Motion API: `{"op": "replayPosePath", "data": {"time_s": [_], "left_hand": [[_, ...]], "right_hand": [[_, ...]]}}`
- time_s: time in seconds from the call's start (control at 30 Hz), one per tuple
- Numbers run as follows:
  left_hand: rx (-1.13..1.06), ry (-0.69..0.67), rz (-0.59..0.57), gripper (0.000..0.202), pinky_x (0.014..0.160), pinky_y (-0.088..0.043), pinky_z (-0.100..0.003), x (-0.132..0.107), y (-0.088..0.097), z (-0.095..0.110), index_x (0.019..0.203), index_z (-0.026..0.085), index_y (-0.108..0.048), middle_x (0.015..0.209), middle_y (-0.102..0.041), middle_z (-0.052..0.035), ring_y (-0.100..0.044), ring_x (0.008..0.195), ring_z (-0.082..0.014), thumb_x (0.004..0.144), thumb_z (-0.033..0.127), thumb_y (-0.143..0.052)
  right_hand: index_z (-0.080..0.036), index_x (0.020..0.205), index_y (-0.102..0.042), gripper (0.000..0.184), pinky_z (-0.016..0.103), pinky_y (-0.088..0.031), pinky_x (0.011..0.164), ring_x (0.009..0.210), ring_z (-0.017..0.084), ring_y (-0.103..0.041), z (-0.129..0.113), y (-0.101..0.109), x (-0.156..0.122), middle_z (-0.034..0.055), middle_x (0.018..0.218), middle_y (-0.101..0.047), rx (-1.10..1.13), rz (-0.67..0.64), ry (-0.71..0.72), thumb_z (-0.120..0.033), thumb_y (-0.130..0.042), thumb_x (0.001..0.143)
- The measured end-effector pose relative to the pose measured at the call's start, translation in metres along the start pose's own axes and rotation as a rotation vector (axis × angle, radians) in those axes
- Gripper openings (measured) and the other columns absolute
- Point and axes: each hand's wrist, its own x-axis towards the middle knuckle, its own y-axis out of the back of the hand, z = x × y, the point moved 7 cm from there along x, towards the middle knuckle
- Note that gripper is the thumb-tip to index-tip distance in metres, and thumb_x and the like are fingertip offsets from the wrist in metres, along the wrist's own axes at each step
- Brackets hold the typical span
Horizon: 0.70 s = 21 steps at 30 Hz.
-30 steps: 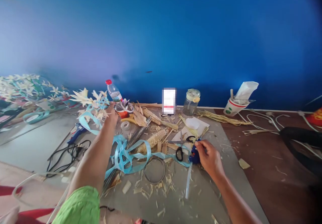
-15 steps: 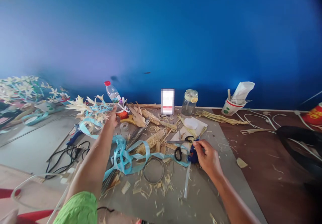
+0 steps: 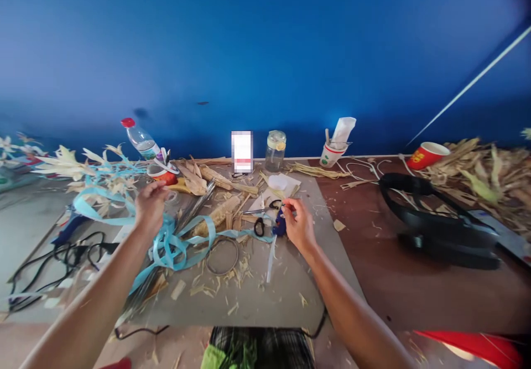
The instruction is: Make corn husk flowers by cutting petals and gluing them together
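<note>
My left hand (image 3: 150, 206) is closed, fingertips pinched together, in front of a paper cup (image 3: 166, 178) with scissor-like handles sticking out. Whatever it pinches, if anything, is too small to name. Light blue ribbon (image 3: 168, 247) lies in loops beside and below that wrist. My right hand (image 3: 299, 222) also pinches with thumb and fingers over a blue glue gun (image 3: 279, 225); what it holds is unclear. A clear glue stick (image 3: 271, 261) extends below the gun. Black-handled scissors (image 3: 259, 226) lie just left of it. White husk flowers (image 3: 66, 161) with blue stems stand at the left.
A water bottle (image 3: 143, 142), a glass jar (image 3: 275, 150) and a paper cup (image 3: 333, 154) stand along the blue wall. Corn cobs (image 3: 218, 217), a wire coil (image 3: 223, 257) and husk scraps litter the board. At right are a black headband-like device (image 3: 435, 219) and dried husks (image 3: 493, 170).
The view has swung right. My left hand has come away from the husk flowers, back toward me and rightward. My right hand stays by the glue gun, still pinched.
</note>
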Motion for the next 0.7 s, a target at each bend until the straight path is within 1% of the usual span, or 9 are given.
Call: {"op": "replayPosePath", "data": {"time_s": [0.1, 0.2, 0.3, 0.37, 0.4, 0.47, 0.57, 0.63, 0.7], "left_hand": [[-0.044, -0.057, -0.195, 0.022, 0.067, -0.047, -0.025, -0.032, -0.030, 0.025, 0.079, 0.015, -0.065, 0.080, -0.063, -0.0007, -0.056, 0.065, -0.0097, 0.061, 0.025, -0.072], [-0.058, -0.105, -0.287, 0.019, 0.066, -0.046, -0.027, -0.070, -0.060, 0.042, 0.081, 0.017, -0.065, 0.078, -0.063, -0.0007, -0.057, 0.063, -0.0108, 0.066, 0.028, -0.070], [-0.003, -0.113, -0.377, 0.018, 0.062, -0.044, -0.026, -0.110, -0.090, 0.037, 0.085, 0.018, -0.066, 0.067, -0.060, -0.0004, -0.056, 0.061, -0.0126, 0.074, 0.030, -0.062], [0.078, -0.141, -0.456, 0.018, 0.060, -0.043, -0.026, -0.133, -0.109, 0.026, 0.088, 0.018, -0.067, 0.064, -0.058, -0.0001, -0.054, 0.059, -0.0131, 0.078, 0.029, -0.056], [0.104, -0.164, -0.472, 0.017, 0.056, -0.041, -0.025, -0.141, -0.116, 0.020, 0.086, 0.019, -0.067, 0.064, -0.057, -0.0002, -0.052, 0.056, -0.0128, 0.079, 0.029, -0.055], [0.145, -0.220, -0.512, 0.018, 0.054, -0.040, -0.026, -0.151, -0.128, 0.011, 0.085, 0.020, -0.067, 0.066, -0.057, -0.0007, -0.051, 0.054, -0.0127, 0.081, 0.028, -0.051], [0.184, -0.277, -0.537, 0.019, 0.057, -0.041, -0.026, -0.153, -0.139, 0.002, 0.091, 0.022, -0.067, 0.068, -0.058, -0.0012, -0.050, 0.055, -0.0136, 0.081, 0.027, -0.051], [0.179, -0.266, -0.534, 0.020, 0.060, -0.043, -0.027, -0.150, -0.142, -0.003, 0.095, 0.022, -0.066, 0.069, -0.059, -0.0014, -0.052, 0.059, -0.0151, 0.081, 0.028, -0.052], [0.153, -0.229, -0.510, 0.022, 0.064, -0.045, -0.028, -0.147, -0.140, -0.008, 0.097, 0.022, -0.066, 0.071, -0.060, -0.0018, -0.055, 0.065, -0.0169, 0.081, 0.030, -0.053]], "right_hand": [[-0.018, 0.088, -0.061, 0.018, 0.030, -0.048, 0.074, 0.079, 0.018, -0.059, -0.005, 0.000, 0.000, 0.0073, 0.086, -0.064, 0.039, -0.001, 0.022, -0.020, -0.044, 0.084], [-0.018, 0.086, -0.061, 0.019, 0.029, -0.047, 0.073, 0.078, 0.017, -0.058, -0.007, -0.002, 0.000, 0.0064, 0.084, -0.063, 0.069, -0.027, 0.026, -0.018, -0.042, 0.084], [-0.018, 0.085, -0.062, 0.020, 0.028, -0.046, 0.072, 0.076, 0.016, -0.058, -0.006, -0.004, 0.000, 0.0055, 0.082, -0.063, 0.086, -0.048, 0.004, -0.019, -0.041, 0.083], [-0.018, 0.084, -0.062, 0.021, 0.028, -0.046, 0.071, 0.075, 0.016, -0.057, -0.007, -0.005, -0.001, 0.0054, 0.082, -0.063, 0.104, -0.073, -0.008, -0.020, -0.041, 0.084], [-0.018, 0.084, -0.062, 0.022, 0.028, -0.046, 0.070, 0.075, 0.016, -0.057, -0.008, -0.005, -0.001, 0.0055, 0.082, -0.063, 0.113, -0.085, -0.012, -0.021, -0.041, 0.084], [-0.018, 0.085, -0.062, 0.022, 0.028, -0.045, 0.071, 0.076, 0.017, -0.057, -0.009, -0.005, 0.000, 0.0060, 0.083, -0.063, 0.123, -0.090, -0.021, -0.023, -0.040, 0.086], [-0.018, 0.086, -0.061, 0.022, 0.029, -0.045, 0.073, 0.077, 0.017, -0.057, -0.011, -0.001, 0.001, 0.0063, 0.084, -0.062, 0.121, -0.067, -0.025, -0.025, -0.040, 0.086], [-0.018, 0.086, -0.061, 0.022, 0.029, -0.045, 0.072, 0.076, 0.017, -0.056, -0.011, 0.000, 0.001, 0.0059, 0.083, -0.062, 0.122, -0.065, -0.020, -0.026, -0.041, 0.086], [-0.018, 0.087, -0.062, 0.023, 0.028, -0.044, 0.068, 0.069, 0.016, -0.055, -0.010, -0.001, 0.000, 0.0043, 0.078, -0.061, 0.125, -0.084, -0.029, -0.026, -0.040, 0.086]]}}
